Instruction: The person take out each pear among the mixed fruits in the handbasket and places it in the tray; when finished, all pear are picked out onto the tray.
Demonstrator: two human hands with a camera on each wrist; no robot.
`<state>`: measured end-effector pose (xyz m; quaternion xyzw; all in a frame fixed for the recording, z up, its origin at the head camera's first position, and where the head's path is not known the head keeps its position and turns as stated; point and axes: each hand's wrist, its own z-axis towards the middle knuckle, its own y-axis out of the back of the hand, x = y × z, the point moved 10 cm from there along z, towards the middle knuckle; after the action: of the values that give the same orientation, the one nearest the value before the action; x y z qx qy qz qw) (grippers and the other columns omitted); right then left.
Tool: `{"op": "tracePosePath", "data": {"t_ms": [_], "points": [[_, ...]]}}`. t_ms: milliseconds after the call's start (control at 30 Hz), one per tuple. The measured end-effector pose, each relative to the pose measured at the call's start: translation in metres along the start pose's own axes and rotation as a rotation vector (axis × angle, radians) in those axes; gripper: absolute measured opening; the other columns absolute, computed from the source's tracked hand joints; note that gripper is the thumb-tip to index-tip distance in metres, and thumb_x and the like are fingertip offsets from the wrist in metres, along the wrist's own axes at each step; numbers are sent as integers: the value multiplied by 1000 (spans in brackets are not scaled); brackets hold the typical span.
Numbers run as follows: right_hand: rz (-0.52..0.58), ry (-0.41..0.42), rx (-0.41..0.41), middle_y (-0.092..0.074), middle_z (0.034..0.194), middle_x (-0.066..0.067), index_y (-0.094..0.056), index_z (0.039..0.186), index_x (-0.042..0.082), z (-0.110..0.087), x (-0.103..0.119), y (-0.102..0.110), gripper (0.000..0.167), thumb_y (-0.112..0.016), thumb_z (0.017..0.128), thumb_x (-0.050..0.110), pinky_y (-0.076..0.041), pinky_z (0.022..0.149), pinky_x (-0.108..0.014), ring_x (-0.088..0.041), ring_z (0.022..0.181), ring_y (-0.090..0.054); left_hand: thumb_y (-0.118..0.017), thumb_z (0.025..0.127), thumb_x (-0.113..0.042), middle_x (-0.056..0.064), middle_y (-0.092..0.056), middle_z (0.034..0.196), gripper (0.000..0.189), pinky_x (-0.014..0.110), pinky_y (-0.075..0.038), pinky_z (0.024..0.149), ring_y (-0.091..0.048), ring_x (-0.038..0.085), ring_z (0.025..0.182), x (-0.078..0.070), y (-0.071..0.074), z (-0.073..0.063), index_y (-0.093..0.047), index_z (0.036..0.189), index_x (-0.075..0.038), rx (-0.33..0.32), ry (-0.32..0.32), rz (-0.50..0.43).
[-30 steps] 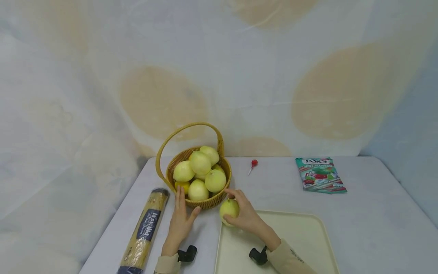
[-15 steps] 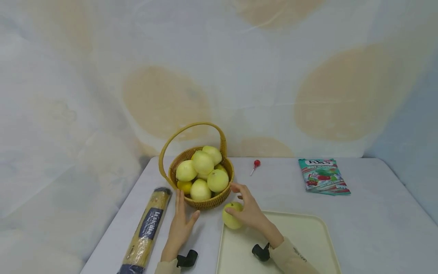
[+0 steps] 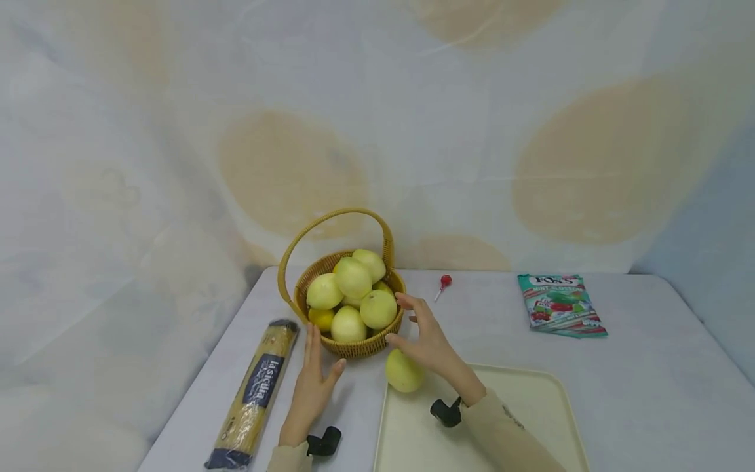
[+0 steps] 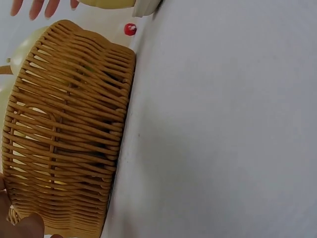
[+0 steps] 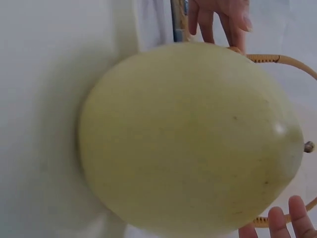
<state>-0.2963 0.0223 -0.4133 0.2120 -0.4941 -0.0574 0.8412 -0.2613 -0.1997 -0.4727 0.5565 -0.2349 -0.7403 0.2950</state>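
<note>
Near the far left corner of the beige tray (image 3: pixel 507 410) sits a pale yellow-green, melon-like fruit (image 3: pixel 404 372) with a short stem (image 5: pixel 309 147). My right hand (image 3: pixel 433 347) is just above and behind it, fingers spread toward the basket's right side and holding nothing. The wicker basket (image 3: pixel 361 349) carries several pale fruits like it, heaped up, and a deeper yellow fruit (image 3: pixel 321 319). With long fingers at the basket's front left rim, my left hand (image 3: pixel 311 393) rests beside it, thumb apart. The left wrist view shows the woven side wall (image 4: pixel 69 134) close up.
Left of the basket lies a long pack of spaghetti (image 3: pixel 253 393). A red lollipop (image 3: pixel 445 280) is at the back of the white table, and a green candy bag (image 3: pixel 560 305) lies at the back right. The basket's tall handle (image 3: pixel 336 214) arches upward.
My right hand has let go of the fruit at the tray's corner and moved up and away toward the basket. My left hand stays at the basket. The head view has shifted slightly.
</note>
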Motion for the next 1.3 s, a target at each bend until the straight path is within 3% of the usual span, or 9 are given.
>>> {"op": "tracePosePath", "data": {"t_ms": [167, 467, 700, 1000, 1300], "points": [[6, 6, -3, -43, 144, -14, -34, 147, 7, 11, 3, 4, 72, -73, 87, 19, -44, 102, -50, -37, 130, -43, -60, 95, -34, 11, 0, 165, 83, 66, -32, 108, -20, 46, 145, -2, -3, 0, -11, 156, -8, -2, -26, -20], [18, -16, 22, -41, 146, -14, -33, 148, 7, 24, -2, 3, 73, -72, 87, 18, -43, 104, -50, -31, 131, -42, -59, 96, -33, 10, 2, 165, 83, 67, -33, 106, -21, 47, 144, -4, -6, -1, -7, 157, -10, 18, -24, -28], [48, -38, 40, -40, 148, -14, -32, 148, 9, 31, -1, 1, 74, -72, 87, 20, -40, 105, -57, -35, 135, -39, -58, 96, -33, 12, 2, 165, 82, 67, -35, 105, -23, 48, 143, -4, -5, -1, -8, 157, -9, 16, -32, -24], [35, -145, 146, -36, 148, -19, -29, 151, 9, 43, -3, -11, 77, -72, 87, 23, -32, 115, -52, -38, 139, -35, -58, 97, -34, 12, 2, 165, 82, 67, -36, 104, -24, 48, 142, -2, -7, -2, -8, 157, -10, 27, -21, -26], [-10, -145, 200, -38, 148, -21, -30, 149, 7, 60, 2, -24, 75, -71, 88, 23, -35, 113, -52, -38, 137, -38, -58, 96, -34, 10, 1, 165, 81, 67, -38, 102, -27, 49, 141, 0, -7, -1, -8, 157, -12, 16, -24, -13]]}}
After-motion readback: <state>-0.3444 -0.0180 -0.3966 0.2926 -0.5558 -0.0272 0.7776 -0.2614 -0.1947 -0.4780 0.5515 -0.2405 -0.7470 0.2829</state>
